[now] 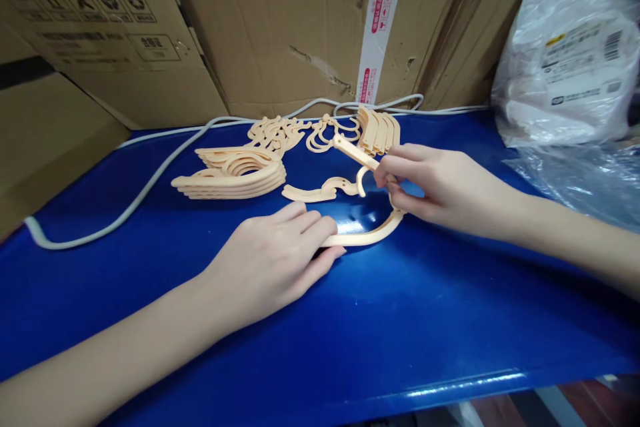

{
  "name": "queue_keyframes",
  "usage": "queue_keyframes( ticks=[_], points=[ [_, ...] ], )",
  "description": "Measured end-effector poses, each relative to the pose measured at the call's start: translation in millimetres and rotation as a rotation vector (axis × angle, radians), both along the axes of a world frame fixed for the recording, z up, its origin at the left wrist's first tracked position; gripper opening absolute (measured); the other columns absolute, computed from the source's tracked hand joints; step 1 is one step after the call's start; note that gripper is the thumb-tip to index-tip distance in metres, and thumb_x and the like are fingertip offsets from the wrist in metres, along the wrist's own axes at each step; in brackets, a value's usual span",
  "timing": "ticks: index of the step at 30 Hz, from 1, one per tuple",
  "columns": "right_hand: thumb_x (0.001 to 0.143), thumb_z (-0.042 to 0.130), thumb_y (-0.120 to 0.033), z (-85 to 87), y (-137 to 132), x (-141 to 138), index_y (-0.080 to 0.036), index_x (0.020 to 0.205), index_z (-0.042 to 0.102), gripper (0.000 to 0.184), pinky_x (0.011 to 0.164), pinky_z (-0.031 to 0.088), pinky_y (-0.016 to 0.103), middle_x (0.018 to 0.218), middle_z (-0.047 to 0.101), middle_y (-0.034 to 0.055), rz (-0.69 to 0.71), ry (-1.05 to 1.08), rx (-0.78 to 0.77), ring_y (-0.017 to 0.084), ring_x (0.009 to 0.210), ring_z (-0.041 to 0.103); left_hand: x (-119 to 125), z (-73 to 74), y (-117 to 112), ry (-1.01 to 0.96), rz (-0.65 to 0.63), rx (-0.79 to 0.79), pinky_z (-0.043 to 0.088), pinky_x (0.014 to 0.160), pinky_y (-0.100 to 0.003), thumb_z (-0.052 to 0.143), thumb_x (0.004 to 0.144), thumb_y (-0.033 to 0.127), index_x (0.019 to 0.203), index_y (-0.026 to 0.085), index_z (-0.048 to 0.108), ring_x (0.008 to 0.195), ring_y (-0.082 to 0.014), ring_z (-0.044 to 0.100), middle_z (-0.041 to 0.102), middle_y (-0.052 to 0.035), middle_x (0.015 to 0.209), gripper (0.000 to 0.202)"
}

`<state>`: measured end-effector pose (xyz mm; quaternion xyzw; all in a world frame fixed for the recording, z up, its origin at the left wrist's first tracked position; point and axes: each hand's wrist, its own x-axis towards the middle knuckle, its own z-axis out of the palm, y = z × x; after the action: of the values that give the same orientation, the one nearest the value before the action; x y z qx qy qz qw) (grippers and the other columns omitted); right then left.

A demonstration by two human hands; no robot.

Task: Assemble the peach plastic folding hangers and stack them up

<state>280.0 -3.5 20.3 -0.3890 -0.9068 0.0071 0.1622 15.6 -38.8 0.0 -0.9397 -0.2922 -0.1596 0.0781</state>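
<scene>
My left hand (280,250) lies flat on the blue table (350,320), its fingertips pressing one end of a curved peach plastic hanger piece (367,235). My right hand (430,183) is closed in a pinch on a straight peach bar (353,150) that tilts up to the left, and it touches the other end of the curved piece. A loose peach hook part (320,191) lies just beyond my left fingers.
A stack of peach hanger arms (235,173), a heap of small hooks (275,132) and a row of upright pieces (380,130) sit farther back. A white cable (150,180) runs along the left. Cardboard boxes (280,27) stand behind; a plastic bag (570,53) is at right.
</scene>
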Motion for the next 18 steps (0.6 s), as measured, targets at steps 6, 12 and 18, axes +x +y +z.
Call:
queue_keyframes(
  ticks=[6,12,18],
  points=[
    [0.086,0.049,-0.012,-6.3,-5.8,9.0,-0.022,0.091,0.055,0.012,0.065,0.044,0.028,0.091,0.063,0.0038,-0.073,0.004,-0.012,0.018,0.078,0.062,1.0,0.9,6.4,-0.029,-0.036,0.002,0.048,0.079,-0.036,0.041,0.103,0.024,0.098,0.015,0.064,0.096,-0.0248,0.058,0.068,-0.01,0.104,0.026],
    [0.087,0.048,-0.013,-10.5,-1.6,12.5,-0.02,0.093,0.057,0.013,0.066,0.048,0.029,0.094,0.063,0.0061,-0.053,-0.028,0.007,0.018,0.076,0.063,-1.4,-1.9,11.9,-0.066,-0.035,-0.145,0.047,0.093,-0.043,0.041,0.105,0.023,0.108,0.016,0.064,0.109,-0.0262,0.056,0.063,-0.0106,0.116,0.024],
    [0.088,0.047,-0.013,-13.1,-2.2,12.9,-0.019,0.094,0.059,0.014,0.067,0.049,0.03,0.098,0.06,0.0077,-0.044,-0.037,0.039,0.017,0.073,0.061,-3.4,-4.9,12.5,-0.1,-0.02,-0.153,0.043,0.105,-0.045,0.043,0.104,0.023,0.112,0.015,0.062,0.125,-0.0265,0.05,0.06,-0.0124,0.129,0.023]
  ],
)
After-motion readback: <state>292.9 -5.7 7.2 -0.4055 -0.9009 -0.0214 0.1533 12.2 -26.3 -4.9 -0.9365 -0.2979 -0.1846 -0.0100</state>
